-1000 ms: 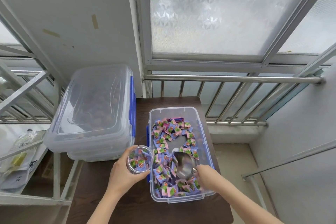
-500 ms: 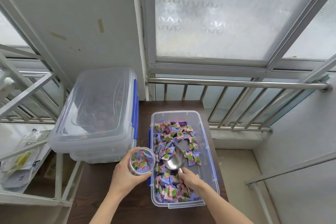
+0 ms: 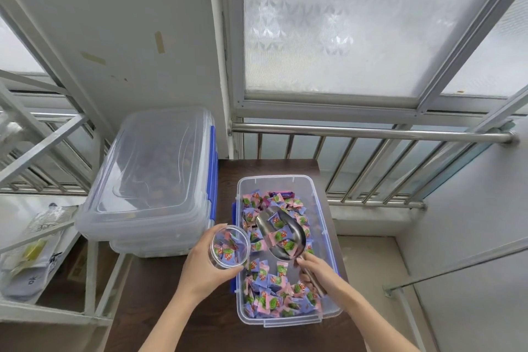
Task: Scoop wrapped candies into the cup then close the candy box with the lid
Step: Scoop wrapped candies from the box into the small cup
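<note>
An open clear candy box [image 3: 320, 200] with blue clips sits on a dark brown table [image 3: 160, 303] and holds several pink, purple and green wrapped candies [image 3: 274, 291]. My left hand [image 3: 204, 268] grips a clear plastic cup [image 3: 228, 248] with some candies inside, at the box's left rim. My right hand [image 3: 315, 273] holds the handle of a metal scoop [image 3: 281, 234], lifted above the candies with a few wrapped pieces in its bowl, just right of the cup. A clear lid [image 3: 148, 163] lies on top of the stacked boxes to the left.
Stacked clear storage boxes [image 3: 160, 228] with blue clips stand on the table's left. A steel railing [image 3: 371, 134] and frosted window lie behind. A white metal shelf [image 3: 43, 240] with plastic bags [image 3: 31, 260] is at far left. A grey ledge drops off to the right.
My right hand has pushed the scoop through the candies and lifted it loaded, drawing it up toward the cup. My left hand keeps the cup at the box's left rim.
</note>
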`<move>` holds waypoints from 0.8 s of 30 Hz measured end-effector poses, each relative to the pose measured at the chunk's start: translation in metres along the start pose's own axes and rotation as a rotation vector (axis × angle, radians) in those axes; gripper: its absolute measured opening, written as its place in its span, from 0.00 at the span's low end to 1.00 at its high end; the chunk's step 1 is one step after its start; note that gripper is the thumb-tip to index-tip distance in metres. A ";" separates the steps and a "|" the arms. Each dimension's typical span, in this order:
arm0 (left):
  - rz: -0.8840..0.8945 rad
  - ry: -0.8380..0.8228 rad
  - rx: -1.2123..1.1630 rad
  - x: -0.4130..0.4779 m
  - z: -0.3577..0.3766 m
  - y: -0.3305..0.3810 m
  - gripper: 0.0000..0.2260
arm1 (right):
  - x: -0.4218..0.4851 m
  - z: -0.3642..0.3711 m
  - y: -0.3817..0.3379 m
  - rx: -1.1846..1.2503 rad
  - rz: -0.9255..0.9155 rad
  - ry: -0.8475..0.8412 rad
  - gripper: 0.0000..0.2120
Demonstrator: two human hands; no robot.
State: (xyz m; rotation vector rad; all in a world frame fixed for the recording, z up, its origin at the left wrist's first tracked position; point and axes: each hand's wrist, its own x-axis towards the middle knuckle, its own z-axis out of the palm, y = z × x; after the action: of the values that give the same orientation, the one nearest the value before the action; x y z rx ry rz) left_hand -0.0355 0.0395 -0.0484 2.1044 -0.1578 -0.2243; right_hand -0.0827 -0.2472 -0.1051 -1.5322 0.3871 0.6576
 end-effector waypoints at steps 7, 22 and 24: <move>0.041 -0.041 0.026 0.009 0.003 0.002 0.36 | -0.060 -0.023 -0.079 -0.368 -0.083 -0.076 0.15; 0.054 -0.047 -0.008 0.004 -0.011 0.011 0.33 | -0.104 0.069 -0.225 -1.508 -0.189 0.116 0.10; 0.044 -0.042 -0.027 0.004 -0.012 0.009 0.33 | -0.107 0.063 -0.220 -1.488 -0.183 0.143 0.11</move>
State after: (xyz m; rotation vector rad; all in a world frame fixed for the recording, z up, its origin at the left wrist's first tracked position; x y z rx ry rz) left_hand -0.0293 0.0436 -0.0351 2.0684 -0.2247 -0.2427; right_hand -0.0420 -0.1829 0.1357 -2.9793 -0.2610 0.7031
